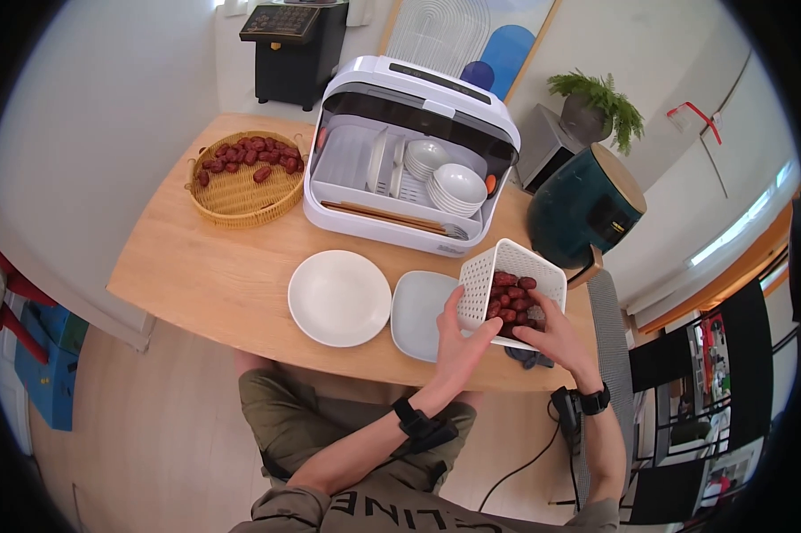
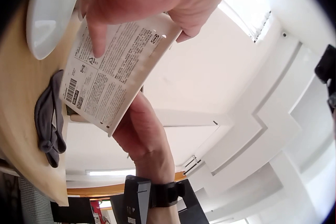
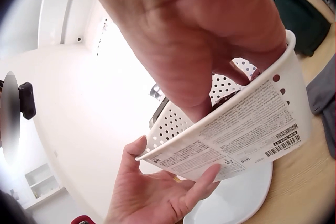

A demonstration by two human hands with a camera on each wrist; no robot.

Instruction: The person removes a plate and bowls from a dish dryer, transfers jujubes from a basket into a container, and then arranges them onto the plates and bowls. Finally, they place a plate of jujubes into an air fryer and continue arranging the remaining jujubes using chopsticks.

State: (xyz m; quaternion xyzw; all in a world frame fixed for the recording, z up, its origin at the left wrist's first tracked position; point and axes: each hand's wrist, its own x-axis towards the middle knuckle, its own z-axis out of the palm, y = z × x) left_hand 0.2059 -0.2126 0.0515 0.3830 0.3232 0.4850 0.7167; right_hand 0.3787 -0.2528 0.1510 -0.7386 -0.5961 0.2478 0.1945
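A white perforated basket [image 1: 479, 282] is tilted above the right front of the table, with a heap of red dates [image 1: 507, 298] inside. My left hand [image 1: 461, 351] grips it by the near left side, the thumb at the rim. The left wrist view shows a printed label [image 2: 113, 71] on the basket's wall, with a left finger lying across it. My right hand [image 1: 562, 342] reaches over the near right rim, thumb and fingers down among the dates. Its fingertips are partly hidden in the basket, and I cannot tell whether they pinch a date.
A white round plate [image 1: 339, 298] and a pale square plate [image 1: 416, 315] lie left of the basket. Behind stands an open dish cabinet [image 1: 400, 226] with bowls and chopsticks. A wicker tray [image 1: 232, 209] of dates is far left, a green air fryer [image 1: 578, 204] right, a dark cloth [image 2: 48, 113] below.
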